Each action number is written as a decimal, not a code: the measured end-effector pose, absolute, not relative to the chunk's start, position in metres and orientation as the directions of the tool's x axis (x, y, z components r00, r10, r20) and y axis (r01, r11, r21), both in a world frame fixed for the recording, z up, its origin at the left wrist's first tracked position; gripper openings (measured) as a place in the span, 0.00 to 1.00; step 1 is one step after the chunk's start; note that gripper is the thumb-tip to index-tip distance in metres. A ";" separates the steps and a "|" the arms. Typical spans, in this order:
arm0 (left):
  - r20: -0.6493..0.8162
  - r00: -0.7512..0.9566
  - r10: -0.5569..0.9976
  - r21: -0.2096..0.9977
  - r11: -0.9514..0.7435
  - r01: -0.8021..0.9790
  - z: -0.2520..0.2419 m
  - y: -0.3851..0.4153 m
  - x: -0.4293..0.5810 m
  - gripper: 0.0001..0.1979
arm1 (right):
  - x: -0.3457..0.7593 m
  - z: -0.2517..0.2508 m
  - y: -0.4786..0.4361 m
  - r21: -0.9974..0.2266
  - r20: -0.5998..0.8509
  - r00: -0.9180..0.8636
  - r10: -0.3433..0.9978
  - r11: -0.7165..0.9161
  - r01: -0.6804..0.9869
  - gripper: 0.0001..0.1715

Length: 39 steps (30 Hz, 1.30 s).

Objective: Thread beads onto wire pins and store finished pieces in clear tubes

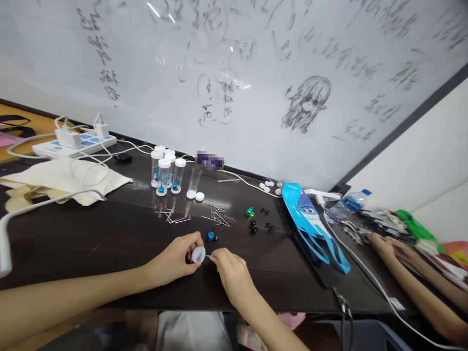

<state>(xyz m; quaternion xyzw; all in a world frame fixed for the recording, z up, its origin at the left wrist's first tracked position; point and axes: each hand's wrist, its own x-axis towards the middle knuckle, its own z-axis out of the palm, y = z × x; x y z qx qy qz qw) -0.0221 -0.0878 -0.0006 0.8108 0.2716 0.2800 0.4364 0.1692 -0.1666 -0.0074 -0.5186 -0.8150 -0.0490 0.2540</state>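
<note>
My left hand (pixel 179 259) pinches a white round cap (pixel 198 255) between thumb and fingers, its flat face turned toward me. From the right, my right hand (pixel 234 273) grips a thin pale rod (pixel 208 256) whose far end meets the cap's edge; whether it goes in, I cannot tell. Just beyond lies a small blue part (pixel 210 236) with a dark piece beside it. Farther back, an uncapped clear tube (pixel 195 179) stands near a loose white cap (pixel 199 196). Bent wires (pixel 175 219) and thin pins (pixel 220 217) are scattered on the dark table.
Several capped tubes (pixel 164 178) with blue parts stand at back left. Green (pixel 249 213) and black pieces (pixel 253 226) lie right of centre, near a blue lanyard (pixel 307 219). A power strip (pixel 82 142) sits far left. Another person's hands (pixel 383 246) work at far right.
</note>
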 end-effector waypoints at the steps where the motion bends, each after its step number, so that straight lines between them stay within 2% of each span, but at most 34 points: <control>1: 0.213 0.696 0.685 0.860 -0.470 0.200 -0.001 -0.088 -0.022 0.08 | 0.168 -0.006 -0.166 -0.171 0.470 -0.328 0.820 0.449 0.877 0.13; 13: 0.202 0.712 0.672 0.858 -0.472 0.203 -0.002 -0.089 -0.021 0.08 | 0.165 -0.007 -0.164 -0.085 0.475 -0.326 0.817 0.412 0.907 0.16; 24: 0.197 0.706 0.680 0.870 -0.454 0.195 -0.002 -0.088 -0.019 0.09 | 0.166 -0.008 -0.166 -0.027 0.463 -0.349 0.815 0.406 0.914 0.13; 33: 0.185 0.702 0.687 0.872 -0.444 0.205 0.000 -0.089 -0.019 0.08 | 0.167 -0.009 -0.168 -0.036 0.385 -0.372 0.845 0.416 0.909 0.12; 39: 0.170 0.683 0.710 0.872 -0.431 0.232 0.003 -0.090 -0.019 0.07 | 0.165 -0.005 -0.168 -0.111 0.368 -0.327 0.870 0.390 0.914 0.11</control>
